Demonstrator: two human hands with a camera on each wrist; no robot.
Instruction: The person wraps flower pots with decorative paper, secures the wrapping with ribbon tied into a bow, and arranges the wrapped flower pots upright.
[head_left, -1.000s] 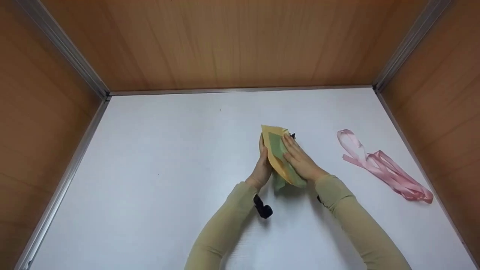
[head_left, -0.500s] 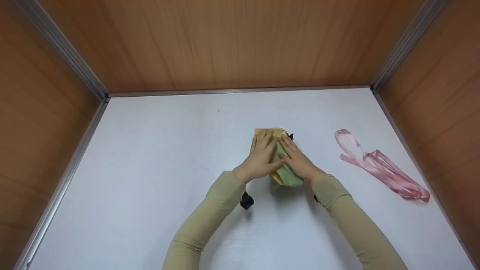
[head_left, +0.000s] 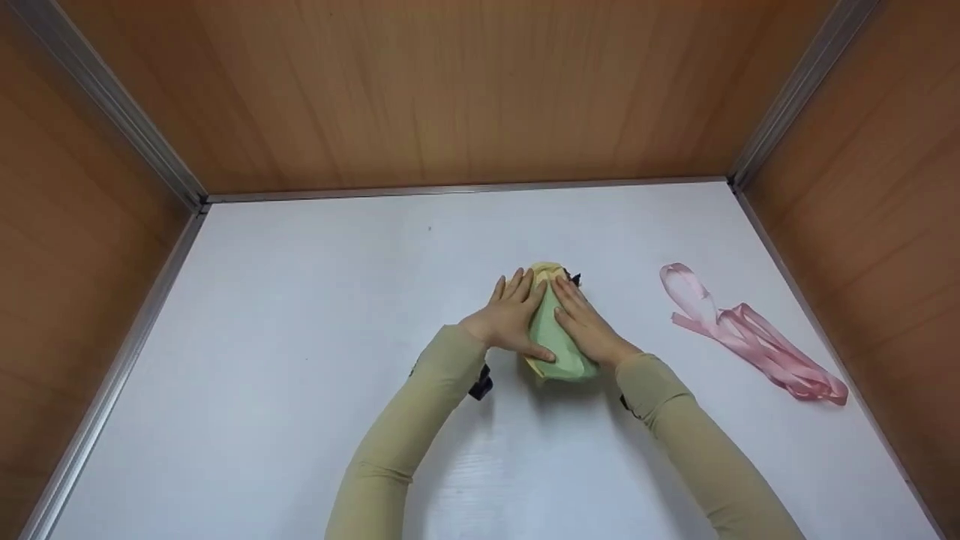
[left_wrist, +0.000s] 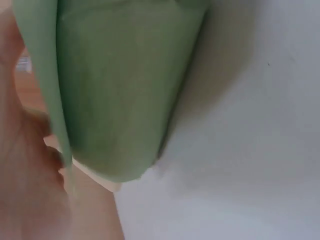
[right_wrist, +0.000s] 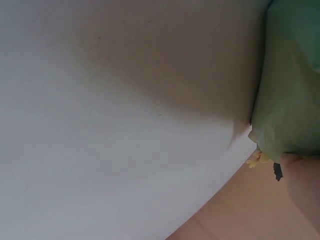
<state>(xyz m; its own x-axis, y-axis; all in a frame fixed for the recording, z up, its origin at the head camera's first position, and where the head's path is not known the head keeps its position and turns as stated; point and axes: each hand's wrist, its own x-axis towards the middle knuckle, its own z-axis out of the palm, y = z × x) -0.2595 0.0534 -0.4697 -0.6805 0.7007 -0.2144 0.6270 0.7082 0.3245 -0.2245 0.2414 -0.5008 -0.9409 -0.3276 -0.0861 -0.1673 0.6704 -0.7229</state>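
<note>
A bundle wrapped in green paper (head_left: 568, 365) with a yellow layer lies on the white table between my hands. My left hand (head_left: 508, 321) presses on its left side with fingers spread and straight, thumb along the near part. From the right, my right hand (head_left: 590, 330) rests on the wrap with straight fingers toward the far end. A dark jagged bit (head_left: 576, 280) pokes out at that far end, and small yellow pieces (right_wrist: 255, 159) show there in the right wrist view. In the left wrist view, a loose green flap stands along my fingers. The bundle's contents are hidden.
A loosely folded pink ribbon (head_left: 769, 349) lies to the right on the white table (head_left: 262, 375). Wood-look panels (head_left: 450, 90) with metal edging close off the back and both sides. Black straps (head_left: 481, 382) sit at the wrists.
My left hand has come from beneath the wrap's left edge to on top, folding the yellow flap down to the left. My right hand has stayed on the bundle; the view has shifted slightly.
</note>
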